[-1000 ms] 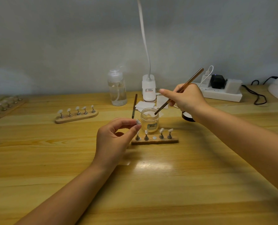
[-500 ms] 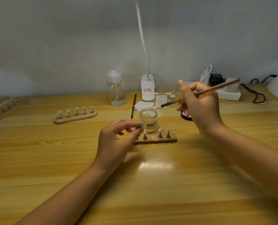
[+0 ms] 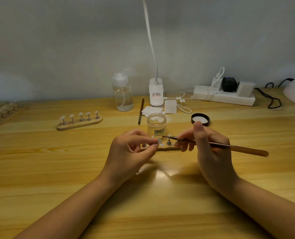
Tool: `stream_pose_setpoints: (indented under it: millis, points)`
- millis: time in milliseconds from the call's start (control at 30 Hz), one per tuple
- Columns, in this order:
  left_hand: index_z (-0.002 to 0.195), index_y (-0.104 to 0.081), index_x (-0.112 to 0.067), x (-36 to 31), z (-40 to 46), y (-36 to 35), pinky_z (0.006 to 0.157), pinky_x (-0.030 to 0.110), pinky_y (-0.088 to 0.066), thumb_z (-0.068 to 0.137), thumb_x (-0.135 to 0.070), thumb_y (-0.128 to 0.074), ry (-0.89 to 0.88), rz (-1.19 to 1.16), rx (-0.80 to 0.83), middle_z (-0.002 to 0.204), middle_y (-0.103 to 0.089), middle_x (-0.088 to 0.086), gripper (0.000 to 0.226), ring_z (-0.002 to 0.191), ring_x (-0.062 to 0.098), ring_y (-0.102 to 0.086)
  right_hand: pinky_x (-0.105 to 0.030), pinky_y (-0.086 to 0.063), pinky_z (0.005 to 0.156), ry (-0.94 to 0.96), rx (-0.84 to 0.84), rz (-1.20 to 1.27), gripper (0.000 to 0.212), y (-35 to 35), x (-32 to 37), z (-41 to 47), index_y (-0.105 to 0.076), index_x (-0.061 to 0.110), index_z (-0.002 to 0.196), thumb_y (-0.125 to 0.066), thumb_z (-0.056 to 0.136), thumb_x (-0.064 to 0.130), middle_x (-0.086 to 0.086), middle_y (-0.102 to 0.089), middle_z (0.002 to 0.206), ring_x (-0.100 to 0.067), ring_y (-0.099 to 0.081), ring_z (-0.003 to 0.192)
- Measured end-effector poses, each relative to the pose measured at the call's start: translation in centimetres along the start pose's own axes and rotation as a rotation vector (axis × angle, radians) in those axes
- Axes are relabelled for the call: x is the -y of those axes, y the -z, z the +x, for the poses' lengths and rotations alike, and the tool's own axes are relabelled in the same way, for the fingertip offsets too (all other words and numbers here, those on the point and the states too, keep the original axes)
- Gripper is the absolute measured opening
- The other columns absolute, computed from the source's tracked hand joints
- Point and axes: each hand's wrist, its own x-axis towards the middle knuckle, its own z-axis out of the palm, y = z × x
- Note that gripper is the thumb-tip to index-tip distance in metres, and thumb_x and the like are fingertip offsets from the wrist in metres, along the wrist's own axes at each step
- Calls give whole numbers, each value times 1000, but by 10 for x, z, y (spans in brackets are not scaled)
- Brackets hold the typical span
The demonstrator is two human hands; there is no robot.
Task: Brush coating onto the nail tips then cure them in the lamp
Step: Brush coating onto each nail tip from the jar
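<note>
Since half a second ago the right hand (image 3: 210,149) has come down from above the jar (image 3: 156,125) and swung its brush (image 3: 212,144) level, so the bristle end now sits just beside the nail tip (image 3: 159,140) pinched in the left hand (image 3: 131,150). The left hand is closed narrowly on that tip between thumb and forefinger, over the wooden stand (image 3: 167,148) near the middle of the counter (image 3: 40,169); the right hand is wrapped around the brush handle in a pen grip. The likely trouble is smearing: the tip is small and the pinching fingers sit right at its edge, so a stroke that runs long would put coating on skin rather than on the nail. A heavy load on the bristles could also drip onto the stand or the pegs below. The open jar stands just behind both hands, near enough that a careless pull back of the brush could knock it. Its lid (image 3: 200,119) lies off to the right.
</note>
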Motion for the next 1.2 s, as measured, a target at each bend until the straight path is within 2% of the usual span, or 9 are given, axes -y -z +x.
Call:
stream_pose_setpoints:
  millis: [100, 233, 400, 633, 833, 933, 1067, 1200]
  points:
    - [82, -71, -21, 0, 1, -1, 45, 10, -31, 71, -2, -73, 13, 17, 3, 76, -64, -7, 22, 46, 3, -41, -7, -41, 55, 20, 39, -31, 40, -2, 0, -1, -62, 8, 76, -35, 88, 34, -2, -63, 65, -2, -60, 60]
    - [79, -69, -26, -2, 2, -2, 44, 12, -33, 71, -3, -73, 36, 32, -6, 74, -63, -11, 25, 46, 6, -42, -7, -40, 55, 47, 83, -69, 45, -1, -1, -2, -63, 4, 75, -35, 90, 35, -5, -63, 64, -3, -58, 59]
    - [77, -68, -30, -3, 2, -1, 42, 15, -34, 72, -4, -73, 63, 32, 4, 74, -63, -12, 27, 46, 8, -42, -14, -43, 48, 5, 30, 23, 42, -2, -2, -3, -62, 15, 66, -39, 88, 42, 2, -60, 54, -8, -57, 49]
    - [78, -70, -25, -4, -1, 1, 43, 16, -32, 72, -2, -72, 69, 22, 22, 73, -63, -11, 24, 46, 7, -40, -9, -41, 53, -32, 62, -26, 39, -2, -1, -1, -63, 5, 75, -38, 87, 32, -6, -64, 64, -5, -58, 56]
    - [76, -69, -28, -5, 0, 0, 42, 17, -31, 72, -3, -72, 83, 19, 29, 74, -64, -11, 25, 46, 8, -39, -18, -43, 44, -64, 3, 56, 37, -1, -1, -2, -63, 12, 64, -44, 88, 33, -6, -60, 50, -13, -56, 46]
    - [76, -70, -27, -5, -1, 1, 43, 14, -30, 72, -3, -72, 79, 22, 31, 74, -63, -10, 25, 47, 7, -40, -15, -43, 47, -53, -8, 36, 36, -1, 0, -2, -62, 12, 67, -44, 89, 32, -4, -61, 54, -8, -56, 48]
    - [77, -69, -26, -6, 1, -1, 43, 15, -31, 72, -3, -72, 86, 33, 32, 74, -63, -11, 24, 47, 7, -40, -14, -42, 50, -61, 62, -22, 37, -2, 0, -1, -64, 5, 74, -43, 89, 31, -5, -64, 62, -8, -56, 52]
    - [76, -68, -30, -7, 0, 0, 43, 13, -31, 72, -3, -72, 88, 36, 40, 75, -63, -11, 27, 47, 7, -40, -15, -42, 46, -68, 17, 41, 37, -1, 0, -3, -63, 12, 65, -45, 88, 35, -3, -60, 51, -10, -55, 46]
